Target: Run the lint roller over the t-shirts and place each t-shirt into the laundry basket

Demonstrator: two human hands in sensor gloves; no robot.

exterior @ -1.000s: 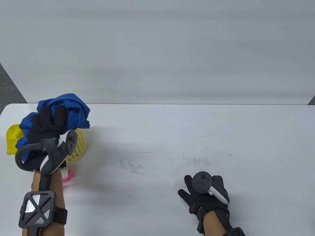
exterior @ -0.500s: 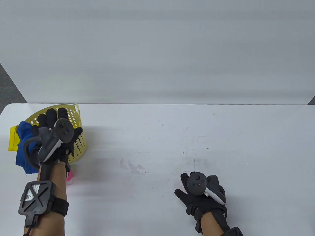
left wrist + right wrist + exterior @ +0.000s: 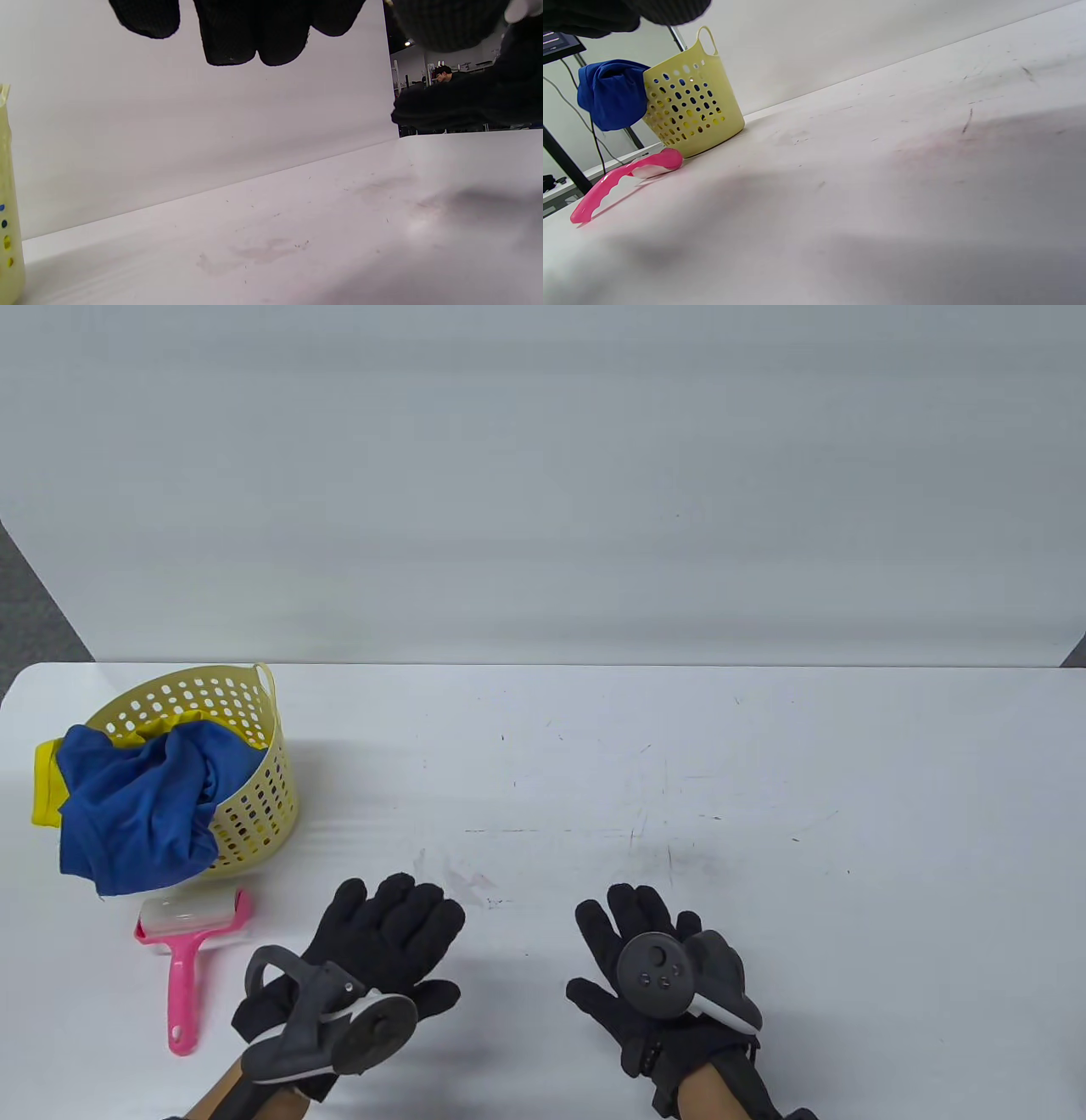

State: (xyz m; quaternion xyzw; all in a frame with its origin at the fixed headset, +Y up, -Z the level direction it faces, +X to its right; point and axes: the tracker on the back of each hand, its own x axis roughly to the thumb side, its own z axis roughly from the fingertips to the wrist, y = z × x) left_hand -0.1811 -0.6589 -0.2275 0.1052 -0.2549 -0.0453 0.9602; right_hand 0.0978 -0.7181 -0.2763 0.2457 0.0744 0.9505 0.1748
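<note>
I see both hands' fingers (image 3: 407,899) spread, holding nothing; lint roller (image 3: 188,950) left of them, well apart.

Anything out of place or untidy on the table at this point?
Yes: the blue t-shirt is only partly in the yellow laundry basket; a large fold spills over the near-left rim and hangs outside. A yellow garment also pokes over that side. The pink lint roller lies flat beside the basket.

At the frame's left, a yellow perforated laundry basket (image 3: 259,806) stands upright, a crumpled blue t-shirt (image 3: 136,806) spilling over its rim. Just below lies a pink lint roller (image 3: 188,950), handle toward the bottom edge.
</note>
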